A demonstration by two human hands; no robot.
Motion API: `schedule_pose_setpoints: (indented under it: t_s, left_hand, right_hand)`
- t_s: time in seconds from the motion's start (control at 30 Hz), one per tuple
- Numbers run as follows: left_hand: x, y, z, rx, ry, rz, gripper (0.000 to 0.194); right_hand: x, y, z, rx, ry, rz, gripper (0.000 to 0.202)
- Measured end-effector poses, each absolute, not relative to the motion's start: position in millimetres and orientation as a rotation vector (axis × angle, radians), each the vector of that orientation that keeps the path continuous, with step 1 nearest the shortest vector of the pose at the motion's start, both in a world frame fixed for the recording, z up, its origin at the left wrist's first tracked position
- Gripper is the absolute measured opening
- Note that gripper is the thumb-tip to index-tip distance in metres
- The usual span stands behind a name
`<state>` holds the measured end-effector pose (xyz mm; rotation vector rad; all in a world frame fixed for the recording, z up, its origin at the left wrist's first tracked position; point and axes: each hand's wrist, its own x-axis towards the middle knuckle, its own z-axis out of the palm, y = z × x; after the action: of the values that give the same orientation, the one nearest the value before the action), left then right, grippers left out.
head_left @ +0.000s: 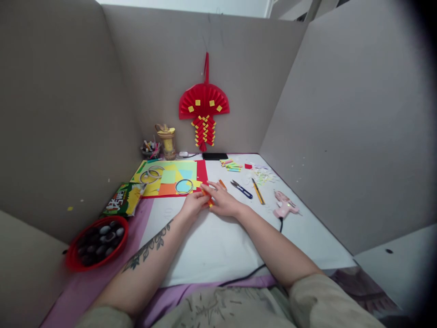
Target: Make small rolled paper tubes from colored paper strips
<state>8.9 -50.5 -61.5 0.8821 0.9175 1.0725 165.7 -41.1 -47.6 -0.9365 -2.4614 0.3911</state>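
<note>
Both hands meet at the middle of the white table. Between them is a small orange paper roll (206, 197) with a yellow end. My left hand (195, 204) is closed round its left side, and my right hand (222, 200) presses on it from the right, fingers bent over it. Parts of the roll are hidden by the fingers. Another orange piece (222, 184) lies just beyond my right hand. To the right of it are dark blue thread snips (241, 189) and a yellow craft knife (258, 191).
Coloured paper sheets (167, 176) with metal rings lie at left. A pink glue gun (286, 205) with a black cord rests at right, near paper scraps (264, 175) and small paper rolls (231, 165). A red bowl (125, 228) stands front left. A red paper fan ornament (204, 100) hangs behind.
</note>
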Motion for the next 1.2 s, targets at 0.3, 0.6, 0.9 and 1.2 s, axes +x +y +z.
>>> schedule_pose_setpoints:
  t_s: [0.3, 0.6, 0.9, 1.2]
  left_hand:
    - [10.5, -51.9, -56.7, 0.885, 0.955, 1.088, 0.02]
    - [11.1, -49.0, -57.3, 0.869, 0.951, 1.107, 0.022]
    - [8.8, -52.1, -49.9, 0.854, 0.926, 1.116, 0.026]
    - [13.6, -52.3, -50.9, 0.852, 0.894, 1.157, 0.024]
  right_hand:
    - [168.4, -38.2, -49.5, -0.908, -2.45, 0.484, 0.091]
    - [175.4, -40.7, -39.9, -0.861, -2.308, 0.629, 0.092]
    - [267.1, -76.4, 13.1, -1.279, -1.445, 0.565, 0.038]
    - [353.0, -131.8, -42.3, -2.613, -1.177, 0.154, 0.064]
